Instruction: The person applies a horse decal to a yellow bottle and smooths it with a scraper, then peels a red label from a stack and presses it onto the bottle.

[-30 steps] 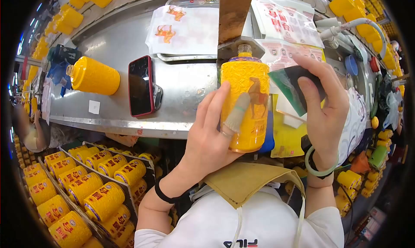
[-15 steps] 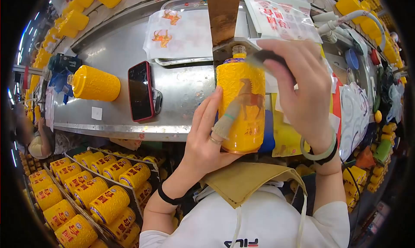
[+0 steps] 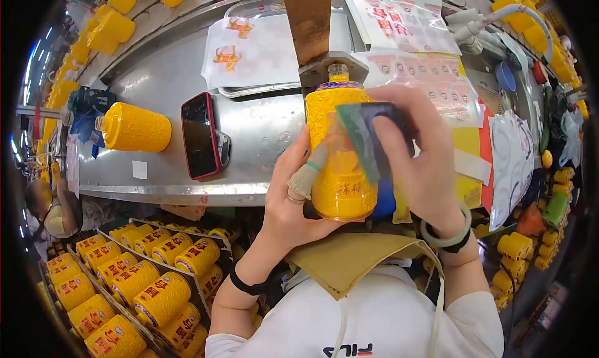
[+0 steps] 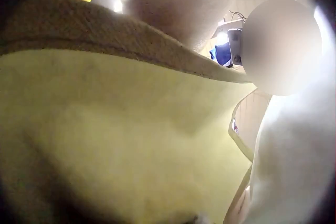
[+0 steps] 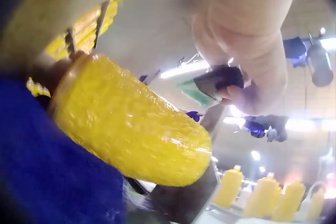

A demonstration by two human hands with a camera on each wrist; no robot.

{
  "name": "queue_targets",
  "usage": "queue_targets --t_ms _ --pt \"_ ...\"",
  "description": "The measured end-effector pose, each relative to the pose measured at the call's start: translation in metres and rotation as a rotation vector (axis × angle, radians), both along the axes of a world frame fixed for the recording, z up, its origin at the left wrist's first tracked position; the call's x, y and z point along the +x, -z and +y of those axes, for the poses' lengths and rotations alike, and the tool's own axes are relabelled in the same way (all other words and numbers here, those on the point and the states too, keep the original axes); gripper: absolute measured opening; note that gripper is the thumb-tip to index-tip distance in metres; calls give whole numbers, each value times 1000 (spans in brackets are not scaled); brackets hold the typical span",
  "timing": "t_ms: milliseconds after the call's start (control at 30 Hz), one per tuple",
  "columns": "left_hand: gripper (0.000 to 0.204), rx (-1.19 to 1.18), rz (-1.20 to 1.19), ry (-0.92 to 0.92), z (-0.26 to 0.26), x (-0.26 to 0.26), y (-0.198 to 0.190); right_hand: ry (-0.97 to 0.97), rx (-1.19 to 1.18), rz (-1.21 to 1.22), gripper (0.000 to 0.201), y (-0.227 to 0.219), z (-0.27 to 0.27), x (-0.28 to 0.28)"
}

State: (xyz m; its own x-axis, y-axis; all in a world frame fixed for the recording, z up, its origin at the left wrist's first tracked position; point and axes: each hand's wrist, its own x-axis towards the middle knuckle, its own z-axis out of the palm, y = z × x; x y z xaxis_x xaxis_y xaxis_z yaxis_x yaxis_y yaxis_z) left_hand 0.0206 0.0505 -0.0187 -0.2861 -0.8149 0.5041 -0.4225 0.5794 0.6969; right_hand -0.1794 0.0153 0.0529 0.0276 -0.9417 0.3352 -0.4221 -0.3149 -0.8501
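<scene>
In the head view a yellow embossed bottle (image 3: 341,196) with a clear glass neck stands in front of the person, its neck against a metal bracket. The left hand (image 3: 290,192) grips its left side, with a cloth-like cover on one finger. Between thumb and fingers, the right hand (image 3: 421,158) pinches a dark and green flat scraper (image 3: 362,139) over the bottle's right front, partly hiding a brown horse picture. The right wrist view shows the bottle (image 5: 131,124) and the scraper (image 5: 210,85) in the right hand (image 5: 247,61). An apron (image 4: 121,134) fills the left wrist view.
On the metal table (image 3: 249,117) are another yellow bottle (image 3: 137,127) lying down, a phone (image 3: 199,136) and a sheet with horse pictures (image 3: 249,52). Printed plastic sheets (image 3: 402,27) lie at the right. Crates of yellow bottles (image 3: 162,299) stand at lower left. A brown post (image 3: 307,21) rises behind the bottle.
The right hand with the scraper moved up and left to the bottle's top, then down over its front. The left hand keeps its grip; the bottle appears slightly further left in view.
</scene>
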Motion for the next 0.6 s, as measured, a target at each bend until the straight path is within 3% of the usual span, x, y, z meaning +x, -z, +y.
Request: queue_targets --t_ms 100,167,233,267,300,367,467,600 --pt "106 -9 52 12 1 -1 4 141 -57 108 21 25 -7 -19" --pt "107 14 58 20 1 0 2 170 -113 201 20 15 -5 -20" --pt "107 17 67 17 1 -1 7 83 110 -270 19 8 5 -9" --pt "107 22 74 9 1 0 8 44 85 -217 18 11 7 -7" --pt "107 20 70 9 2 0 6 53 -70 7 18 26 2 -10" --pt "110 36 18 -3 4 0 3 130 67 -68 18 32 -1 -17" --pt "114 59 15 15 4 2 6 214 64 -82 18 35 0 -34" --pt "117 85 -91 -56 5 -9 -19 208 149 -213 18 37 14 -39"
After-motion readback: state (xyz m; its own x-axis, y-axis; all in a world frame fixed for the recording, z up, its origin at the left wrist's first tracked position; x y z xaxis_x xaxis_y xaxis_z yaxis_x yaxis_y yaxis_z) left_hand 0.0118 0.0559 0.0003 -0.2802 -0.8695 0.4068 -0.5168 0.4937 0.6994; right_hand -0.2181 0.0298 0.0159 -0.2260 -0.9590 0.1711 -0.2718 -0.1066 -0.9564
